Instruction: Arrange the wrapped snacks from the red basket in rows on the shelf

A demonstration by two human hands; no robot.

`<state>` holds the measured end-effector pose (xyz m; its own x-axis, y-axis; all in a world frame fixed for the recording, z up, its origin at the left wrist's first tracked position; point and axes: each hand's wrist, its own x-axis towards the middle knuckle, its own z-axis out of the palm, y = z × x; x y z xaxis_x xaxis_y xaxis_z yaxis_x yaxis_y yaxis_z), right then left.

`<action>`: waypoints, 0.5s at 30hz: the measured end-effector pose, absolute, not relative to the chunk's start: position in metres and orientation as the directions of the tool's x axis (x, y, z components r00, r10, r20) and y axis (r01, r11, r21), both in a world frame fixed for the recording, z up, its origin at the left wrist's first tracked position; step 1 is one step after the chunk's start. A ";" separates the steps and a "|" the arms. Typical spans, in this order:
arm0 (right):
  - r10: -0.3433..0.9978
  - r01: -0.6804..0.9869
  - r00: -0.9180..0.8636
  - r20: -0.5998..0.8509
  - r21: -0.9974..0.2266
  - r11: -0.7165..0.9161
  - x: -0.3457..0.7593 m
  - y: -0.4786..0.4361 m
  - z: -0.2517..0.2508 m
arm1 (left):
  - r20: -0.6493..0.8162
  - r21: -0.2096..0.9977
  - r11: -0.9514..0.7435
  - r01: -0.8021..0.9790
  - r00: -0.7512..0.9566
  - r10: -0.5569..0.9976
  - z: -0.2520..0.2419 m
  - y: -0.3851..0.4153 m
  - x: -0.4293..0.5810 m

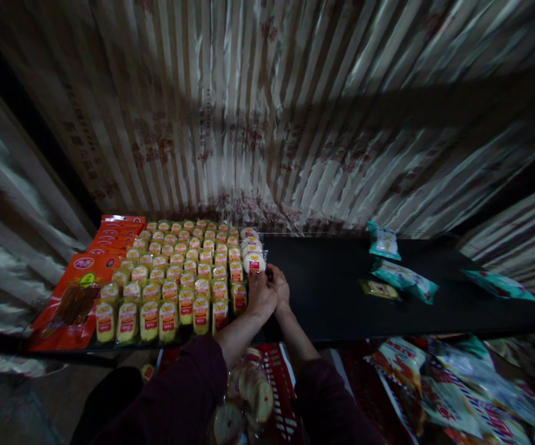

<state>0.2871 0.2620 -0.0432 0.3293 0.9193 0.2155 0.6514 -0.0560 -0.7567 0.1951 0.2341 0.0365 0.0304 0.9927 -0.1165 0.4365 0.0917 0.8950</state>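
My left hand [262, 295] and my right hand [281, 286] meet at the right end of the rows on a black shelf [323, 290]. Both have closed fingers at the lower edge of a clear-wrapped packet of round white crackers [253, 262] with a red and yellow label. My hands partly hide the packet's lower part. More white cracker packets [250, 238] stand in a line behind it. To the left are several rows of small yellow packaged cakes [168, 321] with red and white labels, standing upright.
Orange snack bags [70, 303] overlap at the shelf's left end. Teal packets [406, 279] and a small yellow packet [380, 289] lie to the right. Below the front edge are a red box [276, 389] with round crackers and piled snack bags [462, 395]. Striped sheeting [258, 123] hangs behind.
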 end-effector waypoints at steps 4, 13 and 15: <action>0.917 0.611 0.333 0.221 -0.791 -0.031 0.288 0.259 -0.042 | -0.120 0.906 0.095 0.412 0.036 0.992 0.042 0.232 0.196; 0.882 0.614 0.380 0.278 -0.789 -0.016 0.284 0.232 -0.033 | -0.077 0.884 0.050 0.465 0.039 0.996 0.034 0.214 0.195; 0.884 0.613 0.359 0.299 -0.790 0.018 0.281 0.217 -0.029 | -0.037 0.887 -0.005 0.462 0.082 0.996 0.034 0.202 0.193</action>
<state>0.2813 0.2173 -0.0286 0.3591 0.8842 0.2986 0.6131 0.0178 -0.7898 0.1929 0.2019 0.0339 0.0818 0.9959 -0.0372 0.4620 -0.0048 0.8868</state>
